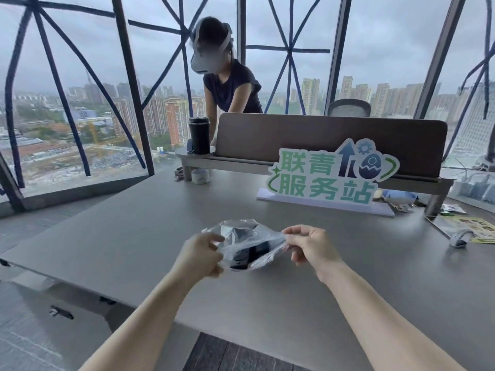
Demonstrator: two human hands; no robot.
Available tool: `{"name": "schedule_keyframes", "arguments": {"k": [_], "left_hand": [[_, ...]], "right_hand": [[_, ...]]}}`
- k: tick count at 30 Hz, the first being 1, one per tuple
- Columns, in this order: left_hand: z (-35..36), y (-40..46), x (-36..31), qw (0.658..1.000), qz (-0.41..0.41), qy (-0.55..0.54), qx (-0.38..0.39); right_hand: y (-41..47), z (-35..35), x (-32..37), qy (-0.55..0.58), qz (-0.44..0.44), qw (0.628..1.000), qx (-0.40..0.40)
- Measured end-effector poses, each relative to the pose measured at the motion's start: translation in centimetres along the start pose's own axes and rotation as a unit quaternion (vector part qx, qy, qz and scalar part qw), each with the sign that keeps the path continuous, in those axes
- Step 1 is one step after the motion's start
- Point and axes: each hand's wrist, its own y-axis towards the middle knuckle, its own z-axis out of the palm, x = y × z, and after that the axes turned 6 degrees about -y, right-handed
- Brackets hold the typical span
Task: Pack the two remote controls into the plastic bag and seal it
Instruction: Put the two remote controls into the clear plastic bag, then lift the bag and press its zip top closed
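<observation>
A clear crumpled plastic bag [242,234] is held just above the grey table [348,277] between my two hands. Dark remote controls [247,254] show through the plastic in the bag's lower part; I cannot tell whether there are one or two. My left hand [202,254] pinches the bag's left edge with thumb and fingers. My right hand [310,245] pinches the right edge at the same height. Whether the bag's mouth is closed cannot be told.
A green and white sign [329,175] stands behind the bag. A brown divider [321,137], a black tumbler [199,135] and a tape roll [200,175] sit further back. A person leans over the far side. A wristband [459,236] and leaflets lie at right.
</observation>
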Motion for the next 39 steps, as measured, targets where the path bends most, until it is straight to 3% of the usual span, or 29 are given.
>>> {"name": "schedule_keyframes", "arguments": {"k": [3,6,11,17,21,25,27,30,33,35,39], "left_hand": [[-3.0,0.1,-6.4,0.987,0.094,-0.122,-0.046],[-5.7,0.0,-12.4,0.971,0.16,-0.165,-0.061],[-6.5,0.1,-15.9,0.97,0.156,-0.185,-0.025],[-5.3,-0.7,-14.1,0.963,0.176,-0.188,0.077],[-3.5,-0.2,-12.1,0.971,0.212,-0.101,-0.044],[-2.3,-0.2,-11.2,0.975,0.2,-0.079,-0.061],[-1.9,-0.6,-11.3,0.974,0.192,-0.11,-0.045],[-0.7,-1.2,-12.4,0.969,0.209,-0.13,-0.017],[0.9,-2.0,-14.0,0.966,0.228,-0.12,-0.002],[1.6,-2.5,-14.9,0.964,0.244,-0.106,0.012],[2.0,-3.1,-16.1,0.958,0.274,-0.08,0.02]], "right_hand": [[-0.8,-1.4,5.6,0.129,-0.05,0.99,0.009],[-1.4,-2.8,11.1,0.147,-0.109,0.983,0.001],[-2.1,-4.7,15.3,0.053,-0.138,0.988,-0.051],[-3.1,-6.7,15.5,-0.076,-0.154,0.977,-0.125],[-3.7,-7.2,14.8,-0.133,-0.151,0.971,-0.13],[-5.0,-7.7,14.8,-0.174,-0.149,0.963,-0.141],[-5.3,-8.4,14.7,-0.263,-0.158,0.931,-0.197],[-6.1,-8.3,14.8,-0.453,-0.186,0.83,-0.267],[-6.5,-6.2,15.1,-0.497,-0.304,0.801,-0.141],[-5.9,-4.5,15.1,-0.501,-0.328,0.796,-0.086],[-4.5,-3.6,15.2,-0.459,-0.322,0.82,-0.114]]}}
